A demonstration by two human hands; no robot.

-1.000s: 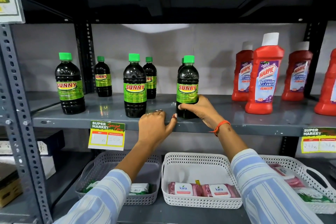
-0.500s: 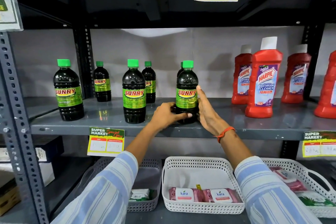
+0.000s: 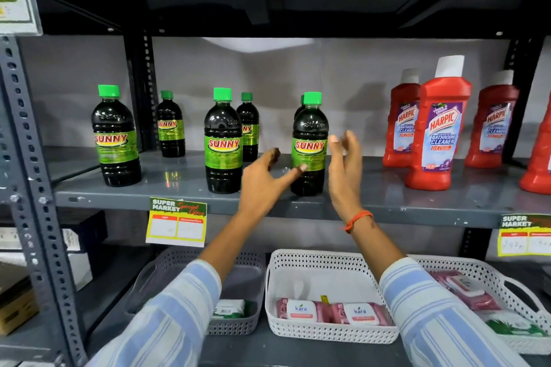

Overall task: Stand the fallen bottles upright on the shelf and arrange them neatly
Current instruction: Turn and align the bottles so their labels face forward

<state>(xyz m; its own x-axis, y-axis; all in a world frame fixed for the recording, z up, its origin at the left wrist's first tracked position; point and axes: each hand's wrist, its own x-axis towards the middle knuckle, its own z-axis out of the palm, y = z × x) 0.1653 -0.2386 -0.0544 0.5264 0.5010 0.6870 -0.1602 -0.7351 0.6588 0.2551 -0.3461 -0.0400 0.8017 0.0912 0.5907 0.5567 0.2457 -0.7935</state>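
Both hands off the bottle. My left hand (image 3: 262, 185) is spread, released, thumb tip just in front of the right-most SUNNY bottle (image 3: 310, 146); whether it touches, can't tell. My right hand (image 3: 343, 170) is flat, fingers apart, just right of that bottle, grip empty. Bottle stands upright near the shelf (image 3: 387, 199) front edge. Five more SUNNY bottles upright: two front, three behind. Red Harpic bottles (image 3: 438, 128) upright further right.
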